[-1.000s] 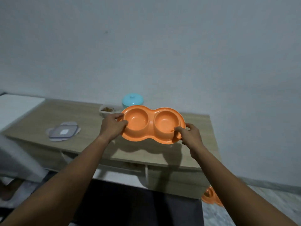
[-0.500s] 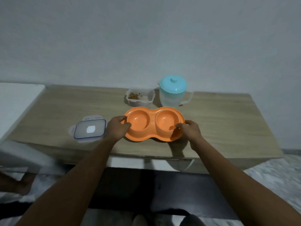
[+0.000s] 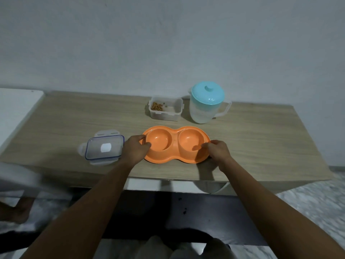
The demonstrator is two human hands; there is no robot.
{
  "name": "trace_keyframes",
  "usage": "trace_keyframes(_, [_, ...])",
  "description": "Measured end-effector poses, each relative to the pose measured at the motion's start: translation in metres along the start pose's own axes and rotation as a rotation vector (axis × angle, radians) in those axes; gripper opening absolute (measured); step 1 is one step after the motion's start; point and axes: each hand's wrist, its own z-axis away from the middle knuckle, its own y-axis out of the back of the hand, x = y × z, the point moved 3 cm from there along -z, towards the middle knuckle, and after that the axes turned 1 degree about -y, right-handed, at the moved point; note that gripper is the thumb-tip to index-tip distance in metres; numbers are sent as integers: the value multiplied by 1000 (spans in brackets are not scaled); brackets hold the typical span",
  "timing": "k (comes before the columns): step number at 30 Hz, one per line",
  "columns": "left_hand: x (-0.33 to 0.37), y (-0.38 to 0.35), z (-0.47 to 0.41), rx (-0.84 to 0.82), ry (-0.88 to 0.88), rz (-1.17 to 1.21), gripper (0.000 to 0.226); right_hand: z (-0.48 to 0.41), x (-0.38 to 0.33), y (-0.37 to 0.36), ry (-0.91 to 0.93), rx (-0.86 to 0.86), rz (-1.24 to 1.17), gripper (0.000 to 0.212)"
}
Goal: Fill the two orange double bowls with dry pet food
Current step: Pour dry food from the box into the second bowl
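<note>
Head view shows the orange double bowl (image 3: 176,146) resting empty on the wooden surface (image 3: 261,139), left hand (image 3: 134,150) and right hand (image 3: 218,152) gripping its ends; fingers should let go gently so it sits flat near the food container (image 3: 165,108).

The left hand (image 3: 134,152) covers the left end of the orange double bowl (image 3: 176,144), and the right hand (image 3: 217,151) covers part of its right rim, so the bowl's edge there and most of the fingers beneath cannot be seen. Both forearms run out of the bottom edge. The bench (image 3: 261,139) hides its own underside and legs. The pet food (image 3: 157,106) in the clear tub (image 3: 165,111) is too small to tell piece from piece. The frosted jug (image 3: 204,105) hides its contents. At the lower left, a white shape (image 3: 22,180) is blurred past recognition.
</note>
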Motion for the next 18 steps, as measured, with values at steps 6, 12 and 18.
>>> trace_keyframes(6, [8, 2, -3, 14, -99, -88, 51, -2, -10, 1, 35, 118, 21, 62])
trace_keyframes(12, [23, -11, -14, -129, -173, -216, 116, -4, -79, 23, 263, 474, -182, 59])
trace_keyframes(18, [26, -18, -21, -193, -118, -284, 129, -36, -130, 33, 268, 429, -88, 65])
